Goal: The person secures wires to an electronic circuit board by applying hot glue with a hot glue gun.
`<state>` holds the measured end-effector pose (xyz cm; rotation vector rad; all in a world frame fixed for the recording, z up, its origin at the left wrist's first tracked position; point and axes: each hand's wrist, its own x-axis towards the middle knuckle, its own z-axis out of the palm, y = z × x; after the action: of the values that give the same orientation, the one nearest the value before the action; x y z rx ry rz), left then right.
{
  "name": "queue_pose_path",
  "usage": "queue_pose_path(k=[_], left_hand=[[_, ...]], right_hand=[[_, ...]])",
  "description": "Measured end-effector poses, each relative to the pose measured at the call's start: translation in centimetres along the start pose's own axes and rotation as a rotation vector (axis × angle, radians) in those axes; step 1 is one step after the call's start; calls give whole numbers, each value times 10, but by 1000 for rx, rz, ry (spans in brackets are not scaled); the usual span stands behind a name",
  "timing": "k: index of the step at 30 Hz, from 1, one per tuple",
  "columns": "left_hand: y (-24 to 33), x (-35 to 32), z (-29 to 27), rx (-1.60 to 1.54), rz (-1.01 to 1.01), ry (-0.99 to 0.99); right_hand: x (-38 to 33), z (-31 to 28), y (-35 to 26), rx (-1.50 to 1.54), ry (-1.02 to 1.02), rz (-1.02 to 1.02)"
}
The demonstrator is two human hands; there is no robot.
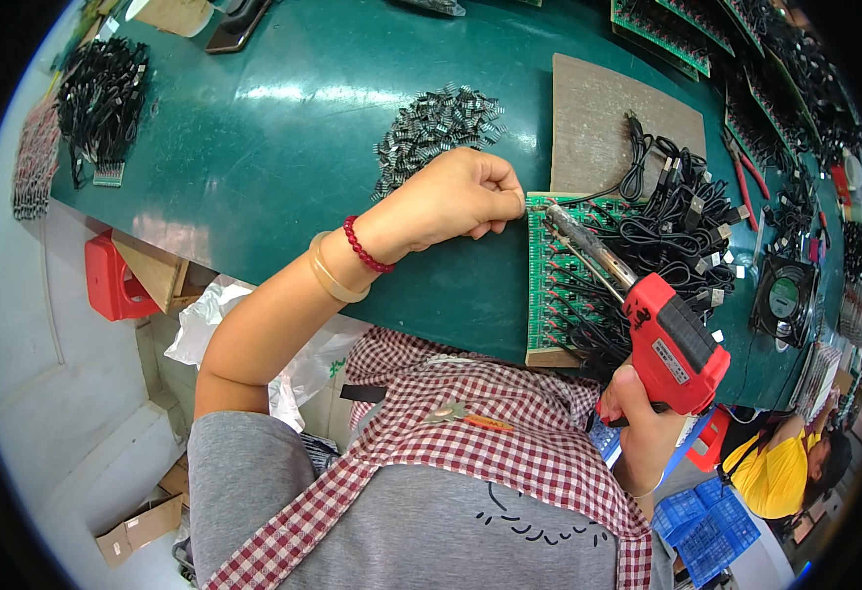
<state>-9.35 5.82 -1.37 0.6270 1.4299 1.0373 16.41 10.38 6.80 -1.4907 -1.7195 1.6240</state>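
My right hand [639, 423] is wrapped round the handle of a red soldering gun [672, 344]. The gun's metal tip reaches the upper left corner of a green circuit board panel [546, 285]. At that same corner my left hand [475, 195] is closed in a pinch; what sits between thumb and forefinger is too small or hidden to make out. Black USB cables [672, 226] lie bunched over the panel's right side, with their plugs toward the right. Beyond my left hand is a pile of small black-and-silver connectors [441, 123].
A brown board [627, 123] lies behind the panel on the green table [283, 147]. Red-handled pliers [745, 177] and a black fan [785, 300] are at the right. A cable bundle [106, 98] hangs over the left edge. Another person [775, 472] sits at lower right.
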Motion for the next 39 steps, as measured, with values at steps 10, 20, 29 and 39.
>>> queue_pose_path(k=[10,20,29,39], left_hand=[[-2,1,0,-33,15,-6],[6,6,-13,906,541,537],[5,23,-5,1357,545,704],[28,-77,75,-387,71,-211]], right_hand=[[-4,-2,-8,64,54,-7],[-6,-11,-8,170,47,-63],[-6,-14,-11,264,38,-138],[-1,7,-29,183,-174,-115]])
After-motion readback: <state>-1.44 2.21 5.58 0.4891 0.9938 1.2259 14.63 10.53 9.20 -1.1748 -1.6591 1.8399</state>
